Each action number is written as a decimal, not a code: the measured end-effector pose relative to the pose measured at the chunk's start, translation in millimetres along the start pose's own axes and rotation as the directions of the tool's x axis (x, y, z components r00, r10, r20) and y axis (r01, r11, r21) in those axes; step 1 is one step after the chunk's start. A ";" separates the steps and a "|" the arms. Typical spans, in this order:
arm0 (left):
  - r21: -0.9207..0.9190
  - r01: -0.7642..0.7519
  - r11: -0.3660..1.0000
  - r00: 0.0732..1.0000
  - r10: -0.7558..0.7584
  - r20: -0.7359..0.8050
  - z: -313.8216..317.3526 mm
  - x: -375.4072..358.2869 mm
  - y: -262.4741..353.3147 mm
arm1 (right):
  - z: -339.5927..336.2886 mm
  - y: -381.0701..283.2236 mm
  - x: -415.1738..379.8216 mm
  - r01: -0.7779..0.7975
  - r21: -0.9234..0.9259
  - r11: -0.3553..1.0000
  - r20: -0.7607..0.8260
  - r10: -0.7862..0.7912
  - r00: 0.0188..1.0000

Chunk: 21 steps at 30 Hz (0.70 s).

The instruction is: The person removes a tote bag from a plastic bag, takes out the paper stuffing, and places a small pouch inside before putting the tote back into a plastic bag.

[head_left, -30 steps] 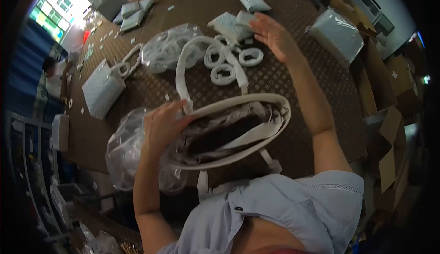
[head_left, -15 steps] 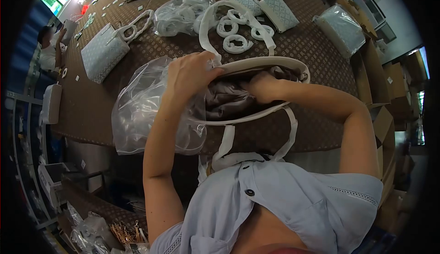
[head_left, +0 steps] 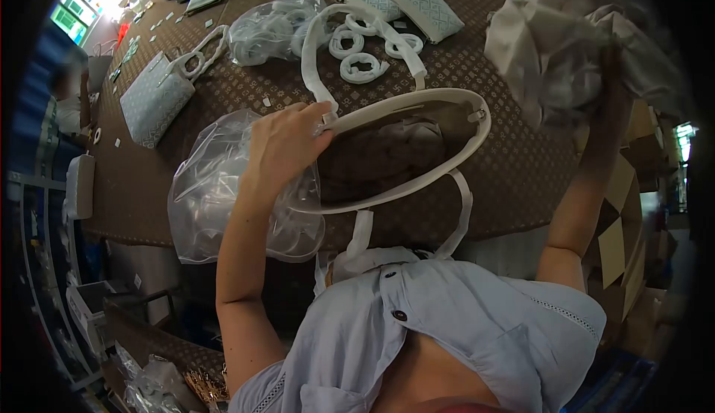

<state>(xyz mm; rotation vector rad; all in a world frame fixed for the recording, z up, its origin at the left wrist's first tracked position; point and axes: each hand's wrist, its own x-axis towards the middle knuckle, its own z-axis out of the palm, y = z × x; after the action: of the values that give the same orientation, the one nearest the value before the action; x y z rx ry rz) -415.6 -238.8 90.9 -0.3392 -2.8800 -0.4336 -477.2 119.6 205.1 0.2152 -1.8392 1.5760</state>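
A tote bag with a cream rim point(head_left: 417, 191) lies open at the table's near edge, its dark mouth facing me. Crumpled material point(head_left: 417, 139) shows inside it. My left hand point(head_left: 289, 145) grips the bag's left rim near the foot of a white-wrapped handle point(head_left: 316, 70). Up at the right, away from the bag, my right hand point(head_left: 609, 78) clutches a bunched greyish-beige cloth point(head_left: 547, 59). Motion blurs both, and the cloth partly hides the fingers. Under my left forearm lies a clear plastic bag point(head_left: 212, 197).
Several white rolled straps point(head_left: 363, 69) lie beyond the tote, beside a plastic bag of more rolls point(head_left: 272, 29). Patterned pouches point(head_left: 428, 11) sit behind them. A patterned handbag point(head_left: 156, 100) stands left. Cardboard boxes point(head_left: 622, 189) line the right side. Another person point(head_left: 71, 100) is at far left.
My right hand has come out of the tote and swung up to the right with the bunched cloth. The tote's inside is more exposed. My left hand stays on the rim.
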 end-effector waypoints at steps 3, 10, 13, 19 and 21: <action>0.003 0.010 1.000 1.000 -0.011 0.023 -0.1 -7.9 4.0 | -43.6 42.6 -18.5 0.056 -0.506 0.861 0.061 -0.029 0.998; -0.038 0.058 0.998 0.997 -0.055 0.057 -1.1 2.5 11.0 | -55.3 39.1 -24.2 0.001 -0.147 0.989 0.303 0.044 0.952; 0.000 0.071 0.998 0.997 -0.071 0.029 -1.8 -0.8 21.8 | -71.6 40.2 -11.2 0.369 -0.196 0.908 0.330 -0.293 0.897; -0.026 0.124 0.992 0.992 -0.124 0.002 -2.3 -2.6 24.7 | -154.2 65.7 19.6 0.157 -0.647 0.746 -0.227 -0.385 0.895; -0.014 0.141 0.990 0.990 -0.141 0.022 -3.3 -2.8 26.3 | -189.8 73.7 34.0 0.236 -0.785 0.573 -0.214 -0.609 0.764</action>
<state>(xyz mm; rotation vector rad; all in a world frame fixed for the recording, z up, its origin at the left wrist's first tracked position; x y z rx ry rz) -405.7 -215.9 100.3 -0.1432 -2.9340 -0.4792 -467.9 322.8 169.8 -0.0782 -1.6811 0.3999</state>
